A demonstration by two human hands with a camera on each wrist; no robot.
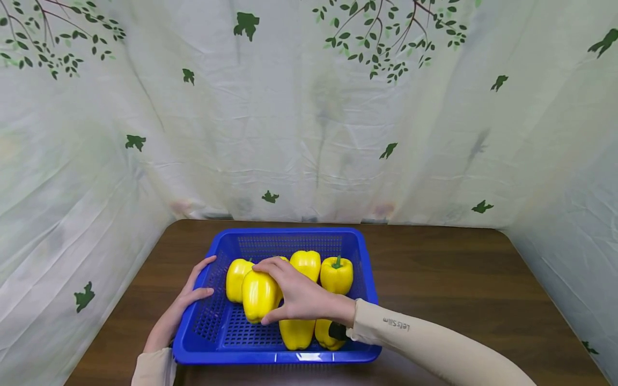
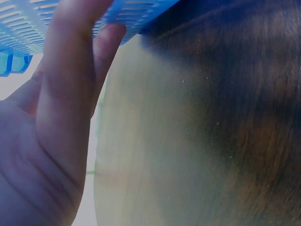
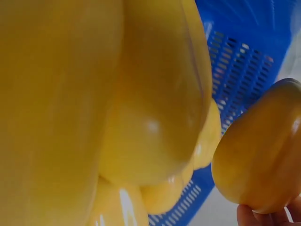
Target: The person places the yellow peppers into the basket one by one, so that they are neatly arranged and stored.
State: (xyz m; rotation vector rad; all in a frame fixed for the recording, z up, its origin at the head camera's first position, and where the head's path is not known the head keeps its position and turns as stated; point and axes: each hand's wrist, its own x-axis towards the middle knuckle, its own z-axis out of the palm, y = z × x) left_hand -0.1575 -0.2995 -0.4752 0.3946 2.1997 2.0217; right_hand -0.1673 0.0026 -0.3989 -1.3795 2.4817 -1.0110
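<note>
My right hand (image 1: 306, 294) holds a yellow bell pepper (image 1: 258, 295) over the left part of a blue plastic basket (image 1: 275, 358), thumb at its lower end and fingers over the top. In the right wrist view, fingertips (image 3: 247, 215) touch the lower end of that pepper (image 3: 263, 150). My left hand (image 1: 179, 303) grips the basket's left rim, thumb and a finger reaching over it. From the left wrist, the hand (image 2: 61, 117) lies against the slotted wall (image 2: 134, 19). Another pepper (image 1: 237, 279) sits just left of the held one.
More yellow peppers lie in the basket's right half, among them one with a green stem (image 1: 337, 276) and one near the front (image 1: 296, 333). The basket stands on a brown wooden table (image 1: 449, 300). A white leaf-print curtain (image 1: 289, 134) hangs behind and at both sides.
</note>
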